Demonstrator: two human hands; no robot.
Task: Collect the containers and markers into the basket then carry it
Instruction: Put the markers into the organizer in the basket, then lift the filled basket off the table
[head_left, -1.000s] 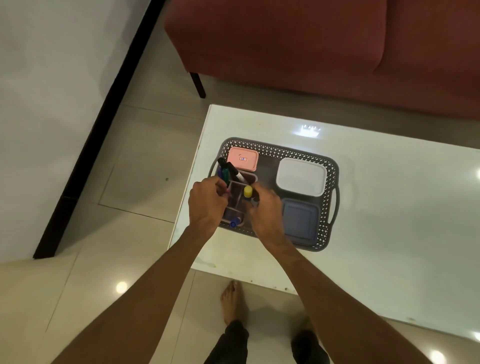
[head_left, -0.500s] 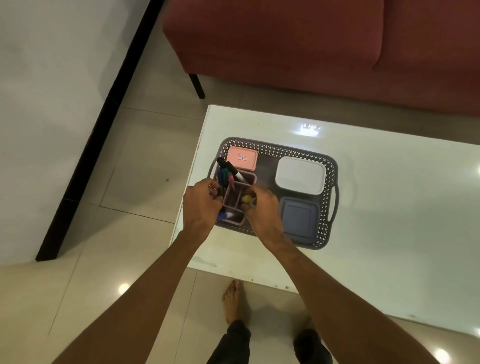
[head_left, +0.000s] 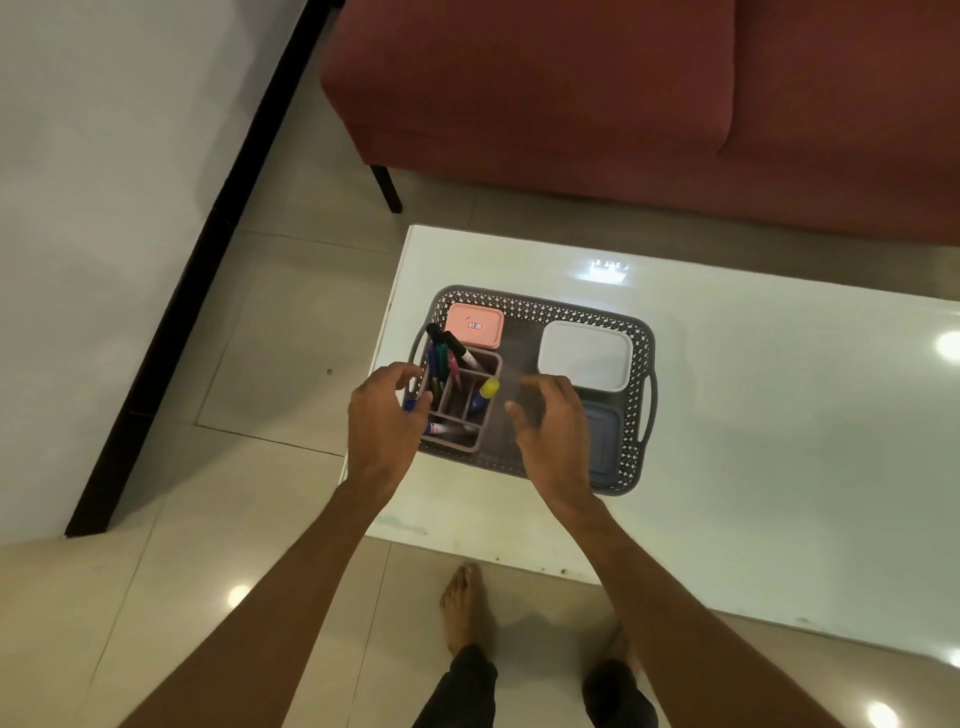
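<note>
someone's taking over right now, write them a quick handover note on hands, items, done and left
Left hand: open, empty, beside the brown divided marker caddy.
Right hand: open, empty, above the grey perforated plastic basket.
In the basket: caddy with markers, pink lidded box, white lidded box, blue-grey lidded box.
Done: collecting, as far as visible.
Left: grip both side handles, carry it off the white glossy table.

Red sofa (head_left: 623, 93) behind glossy white table (head_left: 779, 467) — beige tiled floor (head_left: 291, 322).
</note>
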